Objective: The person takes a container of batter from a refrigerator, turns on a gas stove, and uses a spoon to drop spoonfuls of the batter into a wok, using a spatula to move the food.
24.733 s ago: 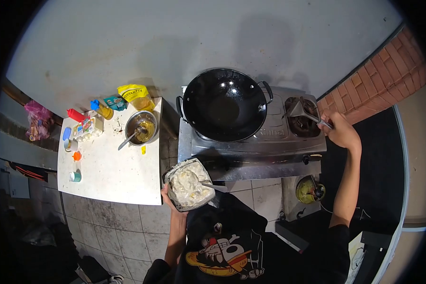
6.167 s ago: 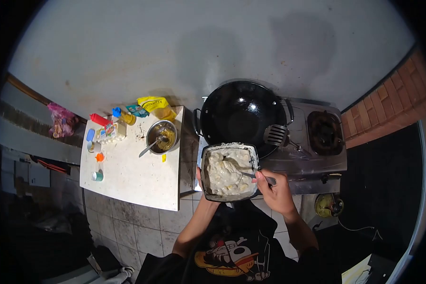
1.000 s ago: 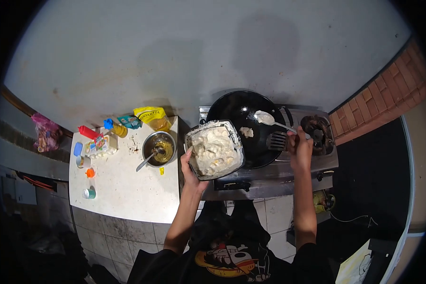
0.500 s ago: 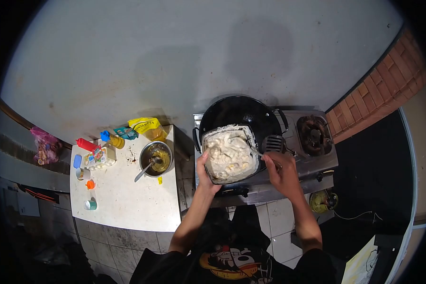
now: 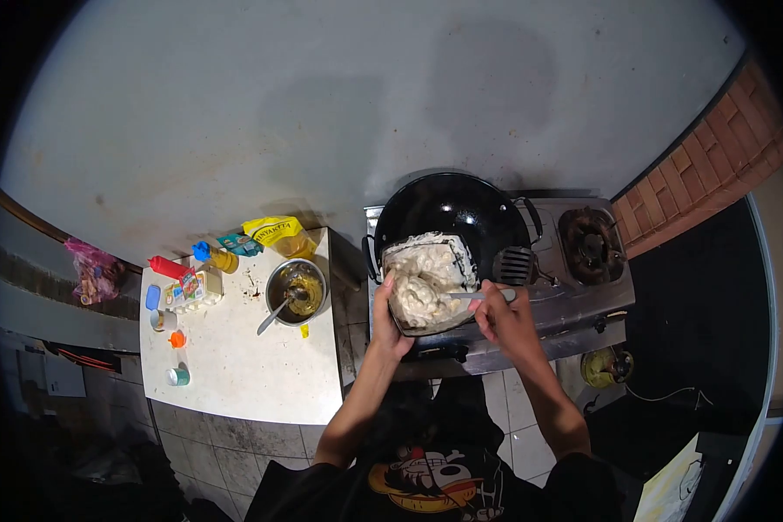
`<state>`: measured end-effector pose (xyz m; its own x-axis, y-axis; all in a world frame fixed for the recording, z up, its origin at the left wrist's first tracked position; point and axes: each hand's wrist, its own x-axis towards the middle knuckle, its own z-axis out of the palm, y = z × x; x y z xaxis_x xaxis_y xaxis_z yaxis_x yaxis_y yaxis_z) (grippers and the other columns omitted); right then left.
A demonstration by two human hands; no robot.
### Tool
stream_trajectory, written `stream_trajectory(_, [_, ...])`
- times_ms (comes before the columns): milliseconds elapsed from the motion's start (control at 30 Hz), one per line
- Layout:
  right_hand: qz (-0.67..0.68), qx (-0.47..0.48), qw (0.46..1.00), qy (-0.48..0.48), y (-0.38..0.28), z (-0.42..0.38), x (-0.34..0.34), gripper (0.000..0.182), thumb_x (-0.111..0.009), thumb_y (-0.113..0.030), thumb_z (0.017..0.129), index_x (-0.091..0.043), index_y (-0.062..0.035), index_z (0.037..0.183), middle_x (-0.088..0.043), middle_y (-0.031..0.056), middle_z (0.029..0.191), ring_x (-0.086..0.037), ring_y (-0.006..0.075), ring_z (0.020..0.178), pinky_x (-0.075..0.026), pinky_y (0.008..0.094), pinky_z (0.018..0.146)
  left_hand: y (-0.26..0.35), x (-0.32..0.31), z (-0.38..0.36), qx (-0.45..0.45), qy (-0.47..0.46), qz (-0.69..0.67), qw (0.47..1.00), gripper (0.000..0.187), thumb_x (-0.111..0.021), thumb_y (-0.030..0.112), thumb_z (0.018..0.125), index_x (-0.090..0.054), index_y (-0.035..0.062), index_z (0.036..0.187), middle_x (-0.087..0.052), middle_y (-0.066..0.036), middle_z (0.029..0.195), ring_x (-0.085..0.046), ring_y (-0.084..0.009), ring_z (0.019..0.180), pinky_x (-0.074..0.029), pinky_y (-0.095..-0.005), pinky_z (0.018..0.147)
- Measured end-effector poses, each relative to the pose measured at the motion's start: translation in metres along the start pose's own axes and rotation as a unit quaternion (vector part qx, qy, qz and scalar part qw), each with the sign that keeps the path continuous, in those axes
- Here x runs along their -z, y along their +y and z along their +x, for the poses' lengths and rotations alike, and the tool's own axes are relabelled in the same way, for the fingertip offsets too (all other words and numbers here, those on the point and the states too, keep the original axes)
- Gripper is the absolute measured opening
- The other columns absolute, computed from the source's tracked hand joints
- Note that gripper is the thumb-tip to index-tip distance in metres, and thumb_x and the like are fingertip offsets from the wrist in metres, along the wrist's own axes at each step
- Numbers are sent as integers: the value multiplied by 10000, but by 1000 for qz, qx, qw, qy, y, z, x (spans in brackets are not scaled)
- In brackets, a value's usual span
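My left hand (image 5: 391,324) grips the left side of a squarish container (image 5: 437,328), held tilted over the front of a black wok (image 5: 454,205). Thick whitish batter with lumpy coated pieces (image 5: 424,277) fills it and smears its far wall. In my right hand (image 5: 505,320) is a utensil, likely a spoon, with a pale grey handle (image 5: 471,296); its head is buried in the batter. A slotted spatula (image 5: 516,264) lies by the wok's right side, close to my right hand.
The wok stands on a metal gas stove (image 5: 574,300) with a second burner (image 5: 590,245) at right. On the white table (image 5: 244,374) at left are a metal bowl (image 5: 319,306) with a spoon, bottles, an egg tray (image 5: 202,291) and a yellow pouch (image 5: 274,230). A green gas cylinder (image 5: 602,367) stands below.
The container has tilted and its batter has shifted. My right hand has moved slightly down, and the utensil's handle now shows more clearly. The whole view has shifted a little.
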<state>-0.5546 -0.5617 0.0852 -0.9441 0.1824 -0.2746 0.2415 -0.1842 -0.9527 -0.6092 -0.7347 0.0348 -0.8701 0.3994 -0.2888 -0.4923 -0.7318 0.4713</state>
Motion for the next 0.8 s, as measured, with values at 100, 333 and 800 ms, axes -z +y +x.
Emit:
stream_trajectory(100, [65,-42,997,27,-5,4,-1,383,-476,-267,944,-550,32,717,-477,29,491,-392,67,354,-265,218,318,6,-3,2,0,-4,-14,1000,560,-468,446,885,-437,49,1279,-532,-122,1236,-541,-253,1112,-437,-403,957])
stream_trajectory(333, [89,-24,995,28,-13,10,5,376,-486,-271,942,-552,29,725,-473,22,495,-385,67,354,-254,217,314,9,4,5,7,3,-28,1000,570,-479,445,857,-451,53,1269,-541,-119,1231,-550,-263,1099,-447,-413,942])
stream_trajectory(800, [63,36,997,13,-24,9,8,370,-482,-256,955,-562,18,720,-449,15,495,-372,55,385,-250,213,331,7,5,9,-12,-12,-51,999,585,-471,466,836,-463,61,1258,-539,-115,1230,-545,-269,1094,-441,-408,938])
